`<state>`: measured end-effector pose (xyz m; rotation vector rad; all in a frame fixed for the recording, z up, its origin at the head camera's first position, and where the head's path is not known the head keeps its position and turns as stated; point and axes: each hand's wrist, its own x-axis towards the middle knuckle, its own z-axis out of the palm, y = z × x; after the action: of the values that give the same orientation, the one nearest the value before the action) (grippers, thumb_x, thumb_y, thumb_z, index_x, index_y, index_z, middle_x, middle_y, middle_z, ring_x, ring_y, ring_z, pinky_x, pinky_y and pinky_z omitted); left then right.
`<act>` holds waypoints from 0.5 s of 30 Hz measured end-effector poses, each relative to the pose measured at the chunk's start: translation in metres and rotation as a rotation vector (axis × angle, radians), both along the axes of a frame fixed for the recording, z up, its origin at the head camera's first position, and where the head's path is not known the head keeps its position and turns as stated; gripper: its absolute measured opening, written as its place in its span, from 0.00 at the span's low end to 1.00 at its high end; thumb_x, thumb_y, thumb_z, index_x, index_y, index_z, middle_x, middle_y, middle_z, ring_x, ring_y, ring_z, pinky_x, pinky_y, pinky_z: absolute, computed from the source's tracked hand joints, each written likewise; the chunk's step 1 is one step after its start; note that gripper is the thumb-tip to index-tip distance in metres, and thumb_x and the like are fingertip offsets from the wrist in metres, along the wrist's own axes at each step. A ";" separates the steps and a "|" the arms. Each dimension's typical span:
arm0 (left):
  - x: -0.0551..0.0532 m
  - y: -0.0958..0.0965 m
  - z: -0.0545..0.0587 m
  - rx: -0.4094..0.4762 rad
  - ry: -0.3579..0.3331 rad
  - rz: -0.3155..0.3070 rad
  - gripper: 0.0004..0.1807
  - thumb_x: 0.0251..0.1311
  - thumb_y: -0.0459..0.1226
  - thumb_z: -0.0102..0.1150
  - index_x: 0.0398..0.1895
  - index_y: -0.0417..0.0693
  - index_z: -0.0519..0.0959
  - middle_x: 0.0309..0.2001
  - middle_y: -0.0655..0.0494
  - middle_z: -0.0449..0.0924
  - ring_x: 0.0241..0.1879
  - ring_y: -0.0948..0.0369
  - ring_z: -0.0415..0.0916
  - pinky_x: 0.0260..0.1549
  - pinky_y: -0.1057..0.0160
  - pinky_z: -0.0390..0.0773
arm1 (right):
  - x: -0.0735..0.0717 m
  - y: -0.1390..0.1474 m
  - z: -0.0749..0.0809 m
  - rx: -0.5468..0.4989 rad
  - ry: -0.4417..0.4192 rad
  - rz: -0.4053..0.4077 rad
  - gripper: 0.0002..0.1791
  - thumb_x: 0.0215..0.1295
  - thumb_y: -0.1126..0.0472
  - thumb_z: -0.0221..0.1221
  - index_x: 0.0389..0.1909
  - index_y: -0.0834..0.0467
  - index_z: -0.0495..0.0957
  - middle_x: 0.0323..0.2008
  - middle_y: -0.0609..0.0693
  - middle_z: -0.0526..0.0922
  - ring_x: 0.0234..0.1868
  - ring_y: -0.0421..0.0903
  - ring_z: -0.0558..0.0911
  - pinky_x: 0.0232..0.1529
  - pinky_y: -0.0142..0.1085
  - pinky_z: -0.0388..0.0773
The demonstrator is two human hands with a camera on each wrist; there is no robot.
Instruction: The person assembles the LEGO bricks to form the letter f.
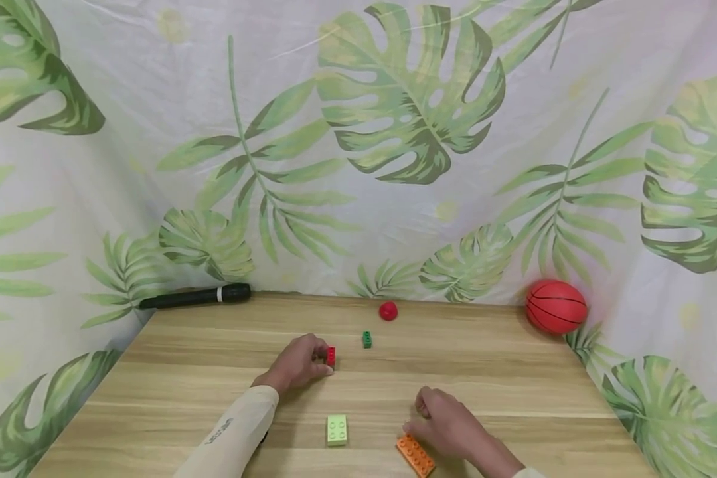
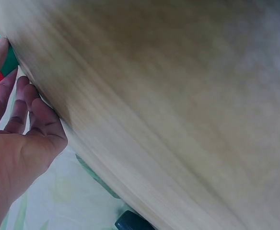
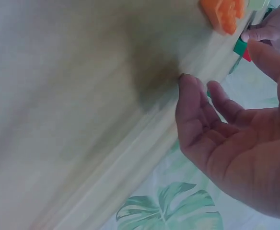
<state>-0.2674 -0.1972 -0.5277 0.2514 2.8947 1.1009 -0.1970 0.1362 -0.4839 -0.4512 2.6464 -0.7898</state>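
Orange brick [image 1: 415, 455] lies nearest, flat on the table [image 1: 490, 355], studs up, set at an angle. Light green brick [image 1: 337, 431] sits left of it, also studs up, well clear of both hands. Right hand [image 1: 451, 421] is just beyond and right of the orange brick; thumb right by its far end, can't tell if touching. Right fingers loosely bent, thumb apart from the fingertips, nothing in them that I can see.

Farther out, left of center: left hand [image 1: 299, 362], reaching in from a pale sleeve [image 1: 233, 428] with dark lettering. Fingers closed to a pinch on the red brick [image 1: 331, 356], other fingers loosely curled. Wrist views show a green brick [image 3: 240, 47] directly against the red one, on its table side. Can't tell if the pair touches the table.

Past that, small dark green brick [image 1: 367, 339] upright just right of the left hand, then a small red rounded piece [image 1: 388, 311]. Far edge: red ball [image 1: 556, 307] with black lines at right, black cylinder [image 1: 185, 298] with a white band at left. Leaf-print cloth [image 1: 394, 219] behind.
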 end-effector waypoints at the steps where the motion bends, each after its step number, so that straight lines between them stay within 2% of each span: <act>1: 0.000 0.000 0.000 0.000 0.002 0.001 0.10 0.55 0.35 0.82 0.33 0.51 0.86 0.38 0.55 0.82 0.39 0.59 0.74 0.46 0.53 0.79 | 0.003 0.002 -0.001 0.002 -0.023 -0.008 0.22 0.69 0.48 0.72 0.49 0.60 0.79 0.41 0.51 0.80 0.41 0.47 0.78 0.41 0.44 0.79; 7: 0.000 0.000 -0.002 -0.005 0.004 -0.005 0.10 0.55 0.35 0.82 0.33 0.52 0.86 0.38 0.56 0.82 0.40 0.60 0.75 0.47 0.52 0.79 | 0.020 0.007 -0.006 0.020 -0.119 -0.027 0.24 0.64 0.45 0.76 0.46 0.58 0.79 0.43 0.50 0.79 0.42 0.47 0.76 0.45 0.46 0.79; 11: 0.001 0.000 0.001 -0.008 0.009 -0.009 0.09 0.55 0.35 0.82 0.34 0.51 0.87 0.38 0.55 0.82 0.40 0.59 0.76 0.47 0.52 0.79 | 0.026 0.006 -0.010 0.036 -0.201 -0.038 0.27 0.59 0.45 0.79 0.47 0.57 0.79 0.43 0.49 0.75 0.41 0.48 0.74 0.47 0.45 0.77; 15: 0.002 0.000 0.004 -0.010 0.005 -0.003 0.10 0.55 0.35 0.82 0.36 0.50 0.88 0.38 0.54 0.82 0.39 0.59 0.75 0.47 0.52 0.79 | 0.029 0.005 -0.014 0.025 -0.192 -0.015 0.27 0.56 0.50 0.82 0.47 0.56 0.78 0.43 0.49 0.75 0.41 0.48 0.74 0.46 0.43 0.77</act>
<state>-0.2649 -0.1972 -0.5239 0.2584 2.9030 1.0864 -0.1684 0.1413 -0.4981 -0.3313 2.4821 -0.7626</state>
